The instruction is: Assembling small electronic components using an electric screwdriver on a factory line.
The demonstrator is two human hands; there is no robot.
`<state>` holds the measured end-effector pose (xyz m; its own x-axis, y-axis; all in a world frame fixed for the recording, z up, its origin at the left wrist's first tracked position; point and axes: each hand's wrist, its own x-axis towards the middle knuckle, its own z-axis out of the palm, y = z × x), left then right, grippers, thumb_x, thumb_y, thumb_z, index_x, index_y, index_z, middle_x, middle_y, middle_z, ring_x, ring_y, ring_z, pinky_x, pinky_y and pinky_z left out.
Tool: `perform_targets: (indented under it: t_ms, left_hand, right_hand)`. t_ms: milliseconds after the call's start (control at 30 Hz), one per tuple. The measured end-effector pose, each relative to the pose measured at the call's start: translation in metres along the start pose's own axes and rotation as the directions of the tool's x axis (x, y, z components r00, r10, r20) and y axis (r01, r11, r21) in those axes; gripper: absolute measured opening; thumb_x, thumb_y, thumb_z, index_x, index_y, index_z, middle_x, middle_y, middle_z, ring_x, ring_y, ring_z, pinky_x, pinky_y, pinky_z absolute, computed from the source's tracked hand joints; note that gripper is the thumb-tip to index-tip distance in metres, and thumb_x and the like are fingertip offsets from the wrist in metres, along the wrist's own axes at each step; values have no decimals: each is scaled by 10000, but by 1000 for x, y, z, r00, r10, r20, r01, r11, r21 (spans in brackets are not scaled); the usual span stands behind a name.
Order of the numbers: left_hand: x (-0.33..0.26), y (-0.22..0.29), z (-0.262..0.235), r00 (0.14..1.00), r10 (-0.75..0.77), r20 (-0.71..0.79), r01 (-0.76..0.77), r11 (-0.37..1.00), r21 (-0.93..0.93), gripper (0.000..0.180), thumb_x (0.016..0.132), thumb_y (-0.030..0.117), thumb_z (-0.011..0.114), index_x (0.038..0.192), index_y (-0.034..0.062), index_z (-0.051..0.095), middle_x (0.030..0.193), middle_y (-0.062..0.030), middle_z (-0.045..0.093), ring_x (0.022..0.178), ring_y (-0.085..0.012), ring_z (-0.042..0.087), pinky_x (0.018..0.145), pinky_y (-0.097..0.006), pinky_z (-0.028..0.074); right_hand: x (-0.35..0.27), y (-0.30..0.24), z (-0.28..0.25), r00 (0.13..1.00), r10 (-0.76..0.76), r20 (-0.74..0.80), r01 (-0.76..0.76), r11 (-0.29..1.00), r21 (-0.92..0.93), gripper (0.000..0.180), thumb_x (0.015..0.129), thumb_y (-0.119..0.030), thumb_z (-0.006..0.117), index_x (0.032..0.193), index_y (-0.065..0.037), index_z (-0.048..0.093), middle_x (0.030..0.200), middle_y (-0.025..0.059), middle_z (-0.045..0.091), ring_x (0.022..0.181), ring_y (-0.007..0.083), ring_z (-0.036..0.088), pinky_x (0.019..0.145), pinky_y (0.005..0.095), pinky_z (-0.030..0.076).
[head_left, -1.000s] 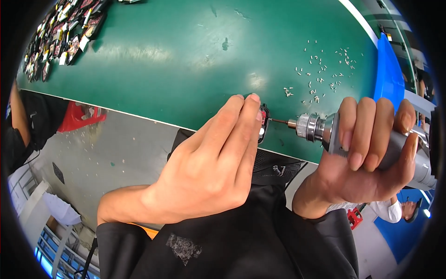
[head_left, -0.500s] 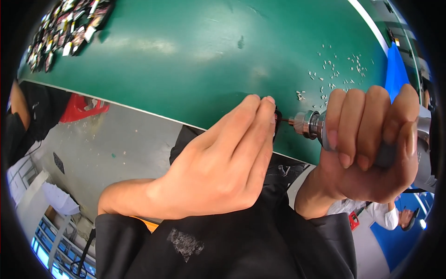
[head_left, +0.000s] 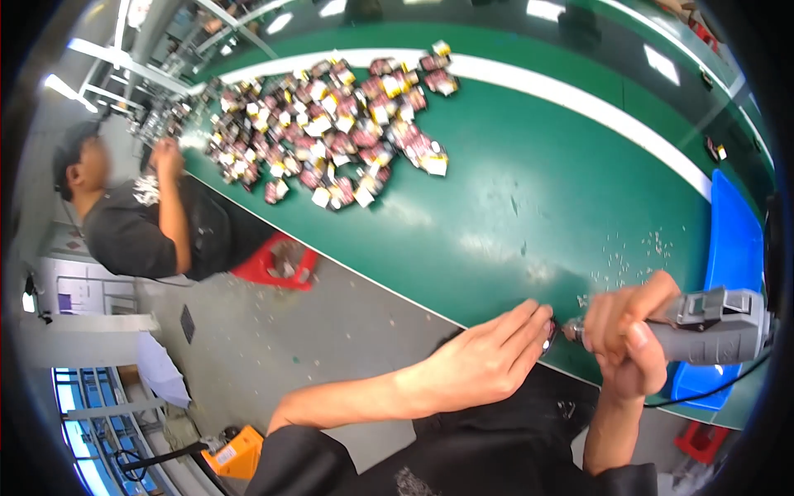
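My left hand [head_left: 488,355] is closed at the near edge of the green table [head_left: 488,215], fingers pressed together around a small dark part [head_left: 550,335]. Most of that part is hidden behind the fingers. In my right hand [head_left: 624,335] lies a grey electric screwdriver [head_left: 715,335], held level with its tip pointing left at the part. The hand is blurred, and I cannot tell whether the tip touches. Small silvery screws [head_left: 624,256] are scattered on the table just beyond the screwdriver.
A large pile of small dark-and-pink pieces with white and yellow bits [head_left: 339,124] covers the table's far left. A blue bin [head_left: 732,231] stands at the right, beside the screwdriver's cable. Farther left, a co-worker [head_left: 136,215] is at the table edge near a red stool [head_left: 277,263].
The view has swung up and left, bringing the whole pile and the co-worker into sight. Both hands appear lower right, still holding the part and the screwdriver.
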<state>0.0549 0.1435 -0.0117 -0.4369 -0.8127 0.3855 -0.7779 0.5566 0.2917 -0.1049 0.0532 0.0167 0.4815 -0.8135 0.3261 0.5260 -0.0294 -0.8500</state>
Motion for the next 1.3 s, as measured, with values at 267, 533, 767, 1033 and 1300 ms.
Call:
perform_targets:
  t_ms: [267,533,767,1033,1300]
  left_hand:
    - [23,-113,-75,863,-316,-394,450,835,318,322,808,4,643,1124,-9,582,1071,-169,637,987,-338,581,861,-414,469]
    - [60,-81,-25,940,-240,-240,294,931,219,288,779,-33,662,1064,4,630,1084,-137,629,1016,-324,590,884,-388,469]
    - [98,-28,38,996,-60,-72,59,998,-13,307,719,-40,693,1016,0,625,935,-107,585,828,-287,572,700,-388,470]
    - [121,-35,49,993,117,17,-118,962,248,236,703,-42,647,939,-28,635,869,-83,553,763,-231,556,640,-337,489]
    - [131,-43,42,973,211,94,-228,944,240,198,679,-30,651,871,-3,611,830,-67,544,728,-223,541,620,-330,487]
  right_hand:
    - [-63,-41,-52,891,-157,-426,242,958,152,92,892,-127,482,922,-64,422,477,-19,340,397,99,342,448,255,351]
    - [-87,-20,-61,842,35,-539,187,917,352,94,891,-144,464,935,-62,474,510,-9,355,434,112,360,499,285,371]
    - [-93,-17,-71,877,9,-480,182,919,350,79,893,-138,455,929,-67,452,510,-17,378,424,101,388,513,284,389]
    - [-99,-17,-77,889,30,-458,184,891,415,102,877,-126,429,950,-64,465,519,-1,397,432,116,407,521,299,396]
    - [-96,-16,-76,892,25,-451,180,897,405,90,882,-131,435,940,-66,460,519,-4,395,432,110,409,520,294,392]
